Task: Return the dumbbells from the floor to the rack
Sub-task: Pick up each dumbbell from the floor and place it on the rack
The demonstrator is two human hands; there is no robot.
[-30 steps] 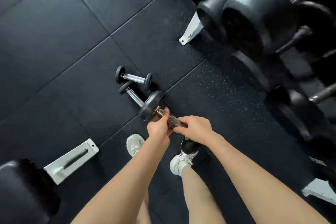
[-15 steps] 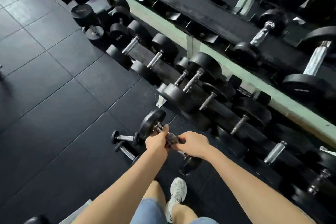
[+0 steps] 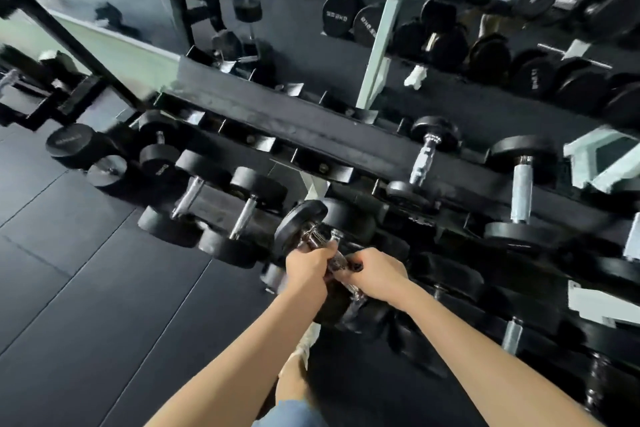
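Dumbbell (image 3: 300, 218) is off the floor and carried at the front of the rack (image 3: 311, 135), its handle gripped by both hands: left hand (image 3: 308, 267) closed around the near-left part of the handle, right hand (image 3: 375, 276) closed around it just beside, fingers wrapped under. The far head stands up and ahead of the left hand; the near head hangs below and between the wrists, partly hidden. Change noted: a second ago the same dumbbell was held low over the floor tiles next to two smaller ones; the view has since risen and the load now sits level with the lower tier. Judgement: the lift is done and the placing step is in hand. Ahead of the hands, the lower tier carries racked dumbbells to the left; the tier above shows several vacant cradles. Which slot is intended cannot be told. The smaller dumbbells are out of view, so presumably still to be returned.
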